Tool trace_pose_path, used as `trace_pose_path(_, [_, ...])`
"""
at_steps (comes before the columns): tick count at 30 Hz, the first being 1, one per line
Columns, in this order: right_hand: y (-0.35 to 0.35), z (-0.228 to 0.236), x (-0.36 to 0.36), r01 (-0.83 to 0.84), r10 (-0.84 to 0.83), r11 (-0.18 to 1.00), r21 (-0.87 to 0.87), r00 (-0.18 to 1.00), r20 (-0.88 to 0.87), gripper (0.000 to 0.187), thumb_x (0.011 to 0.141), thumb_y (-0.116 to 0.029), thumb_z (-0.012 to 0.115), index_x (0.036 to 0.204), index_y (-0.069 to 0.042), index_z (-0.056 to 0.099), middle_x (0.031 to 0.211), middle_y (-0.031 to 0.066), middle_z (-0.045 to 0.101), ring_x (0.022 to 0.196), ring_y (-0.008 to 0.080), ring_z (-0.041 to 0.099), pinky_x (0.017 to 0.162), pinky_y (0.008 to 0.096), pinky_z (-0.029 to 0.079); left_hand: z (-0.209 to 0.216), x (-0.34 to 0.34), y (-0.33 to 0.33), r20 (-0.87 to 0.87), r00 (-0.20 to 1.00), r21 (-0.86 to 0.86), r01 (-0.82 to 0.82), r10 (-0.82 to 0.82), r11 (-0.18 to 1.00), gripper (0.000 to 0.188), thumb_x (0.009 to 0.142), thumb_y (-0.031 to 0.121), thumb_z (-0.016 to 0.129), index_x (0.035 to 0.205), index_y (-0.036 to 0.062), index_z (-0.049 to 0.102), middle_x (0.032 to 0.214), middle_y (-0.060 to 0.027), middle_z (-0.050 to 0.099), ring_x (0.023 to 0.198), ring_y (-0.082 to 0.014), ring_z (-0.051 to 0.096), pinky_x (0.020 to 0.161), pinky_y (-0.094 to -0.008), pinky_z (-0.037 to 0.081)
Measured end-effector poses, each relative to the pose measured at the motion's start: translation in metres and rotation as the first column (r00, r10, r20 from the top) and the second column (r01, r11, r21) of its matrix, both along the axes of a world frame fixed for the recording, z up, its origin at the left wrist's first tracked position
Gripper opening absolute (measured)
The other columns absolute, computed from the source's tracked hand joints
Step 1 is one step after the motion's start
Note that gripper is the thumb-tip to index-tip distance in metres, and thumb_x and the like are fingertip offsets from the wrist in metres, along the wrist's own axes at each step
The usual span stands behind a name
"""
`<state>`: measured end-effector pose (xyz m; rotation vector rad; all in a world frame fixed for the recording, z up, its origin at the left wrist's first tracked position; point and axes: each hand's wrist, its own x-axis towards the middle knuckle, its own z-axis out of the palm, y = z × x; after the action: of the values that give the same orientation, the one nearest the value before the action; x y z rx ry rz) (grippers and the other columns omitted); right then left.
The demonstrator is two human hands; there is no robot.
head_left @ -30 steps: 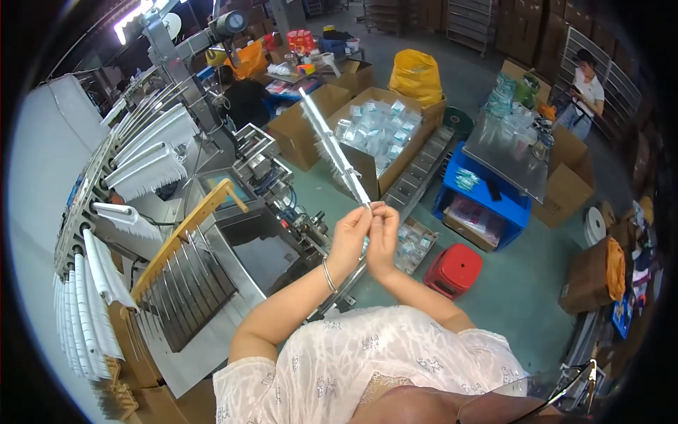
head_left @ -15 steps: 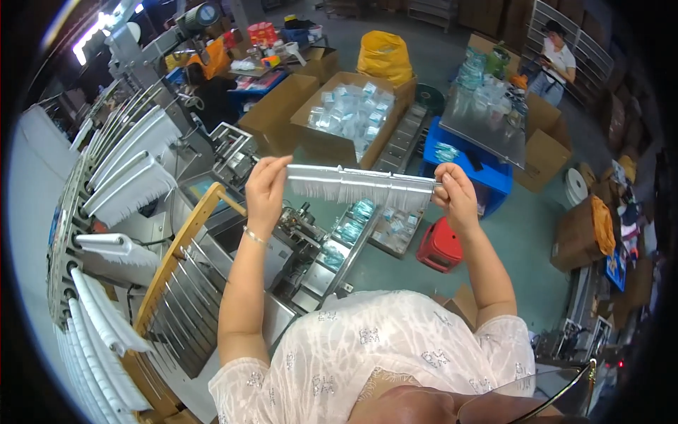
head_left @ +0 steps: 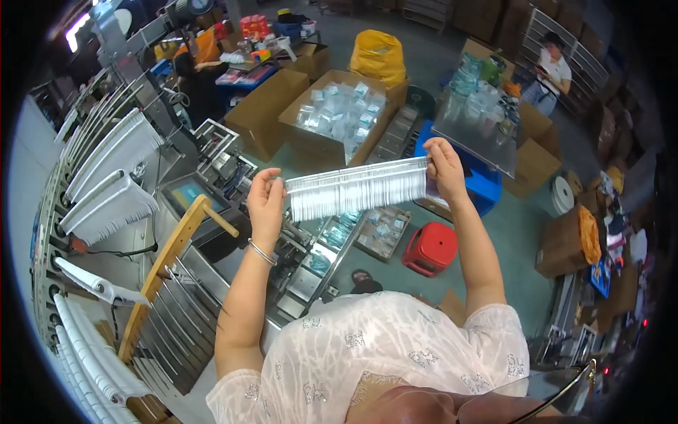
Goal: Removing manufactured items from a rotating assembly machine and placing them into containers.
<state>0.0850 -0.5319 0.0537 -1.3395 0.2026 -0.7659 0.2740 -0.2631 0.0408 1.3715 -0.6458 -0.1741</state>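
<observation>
Held stretched between my two hands is a thin rod with a dense row of white strands hanging from it; I cannot tell what the strands are made of. My left hand pinches its left end, and a bracelet sits on that wrist. At the other end, slightly higher, the fingers of my right hand are closed on the rod. Below my left hand stands a wooden rack with several slim metal rods across it.
White rolls and fringed sheets hang along a curved rail at left. Ahead are a machine conveyor, a carton of clear packets, a red stool and a blue bin. One person stands far right; another sits far left.
The strand row now faces me more broadly and looks fuller. My right hand has risen and my left has dropped a little, so the rod tilts up to the right. The view has shifted slightly.
</observation>
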Motion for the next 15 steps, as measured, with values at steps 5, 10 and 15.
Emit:
trace_pose_path(5, [-0.04, -0.004, 0.042, -0.077, 0.077, 0.997, -0.023, 0.997, 0.001, 0.017, 0.091, -0.022, 0.04, 0.091, -0.007, 0.049, 0.065, -0.0047, 0.038, 0.047, 0.0021, 0.031, 0.041, 0.0162, 0.022, 0.0, 0.015, -0.021, -0.051, 0.997, -0.077, -0.06, 0.056, 0.995, 0.017, 0.083, 0.006, 0.049, 0.1, 0.0021, 0.048, 0.065, 0.004, 0.045, 0.056, -0.0017, 0.039, 0.049, -0.0149, 0.031])
trace_pose_path(10, [-0.069, 0.005, 0.08, -0.138, 0.139, 0.99, -0.026, 0.989, 0.059, 0.017, 0.09, -0.022, 0.042, 0.091, -0.007, 0.05, 0.067, -0.0039, 0.041, 0.049, 0.0022, 0.034, 0.043, 0.0156, 0.024, 0.011, 0.025, -0.039, -0.101, 0.989, -0.132, -0.119, 0.106, 0.984, 0.018, 0.085, 0.008, 0.048, 0.102, 0.0034, 0.046, 0.065, 0.0047, 0.041, 0.053, -0.0016, 0.035, 0.046, -0.0146, 0.026])
trace_pose_path(15, [-0.105, -0.009, 0.139, -0.269, 0.27, 0.955, -0.126, 0.963, -0.014, 0.016, 0.09, -0.019, 0.041, 0.09, -0.006, 0.05, 0.065, -0.0041, 0.042, 0.05, 0.0021, 0.035, 0.045, 0.0154, 0.026, -0.003, 0.05, -0.054, -0.097, 0.979, -0.043, -0.182, 0.177, 0.982, 0.016, 0.085, 0.007, 0.047, 0.1, 0.003, 0.047, 0.061, 0.0046, 0.039, 0.051, -0.0022, 0.034, 0.045, -0.0161, 0.027])
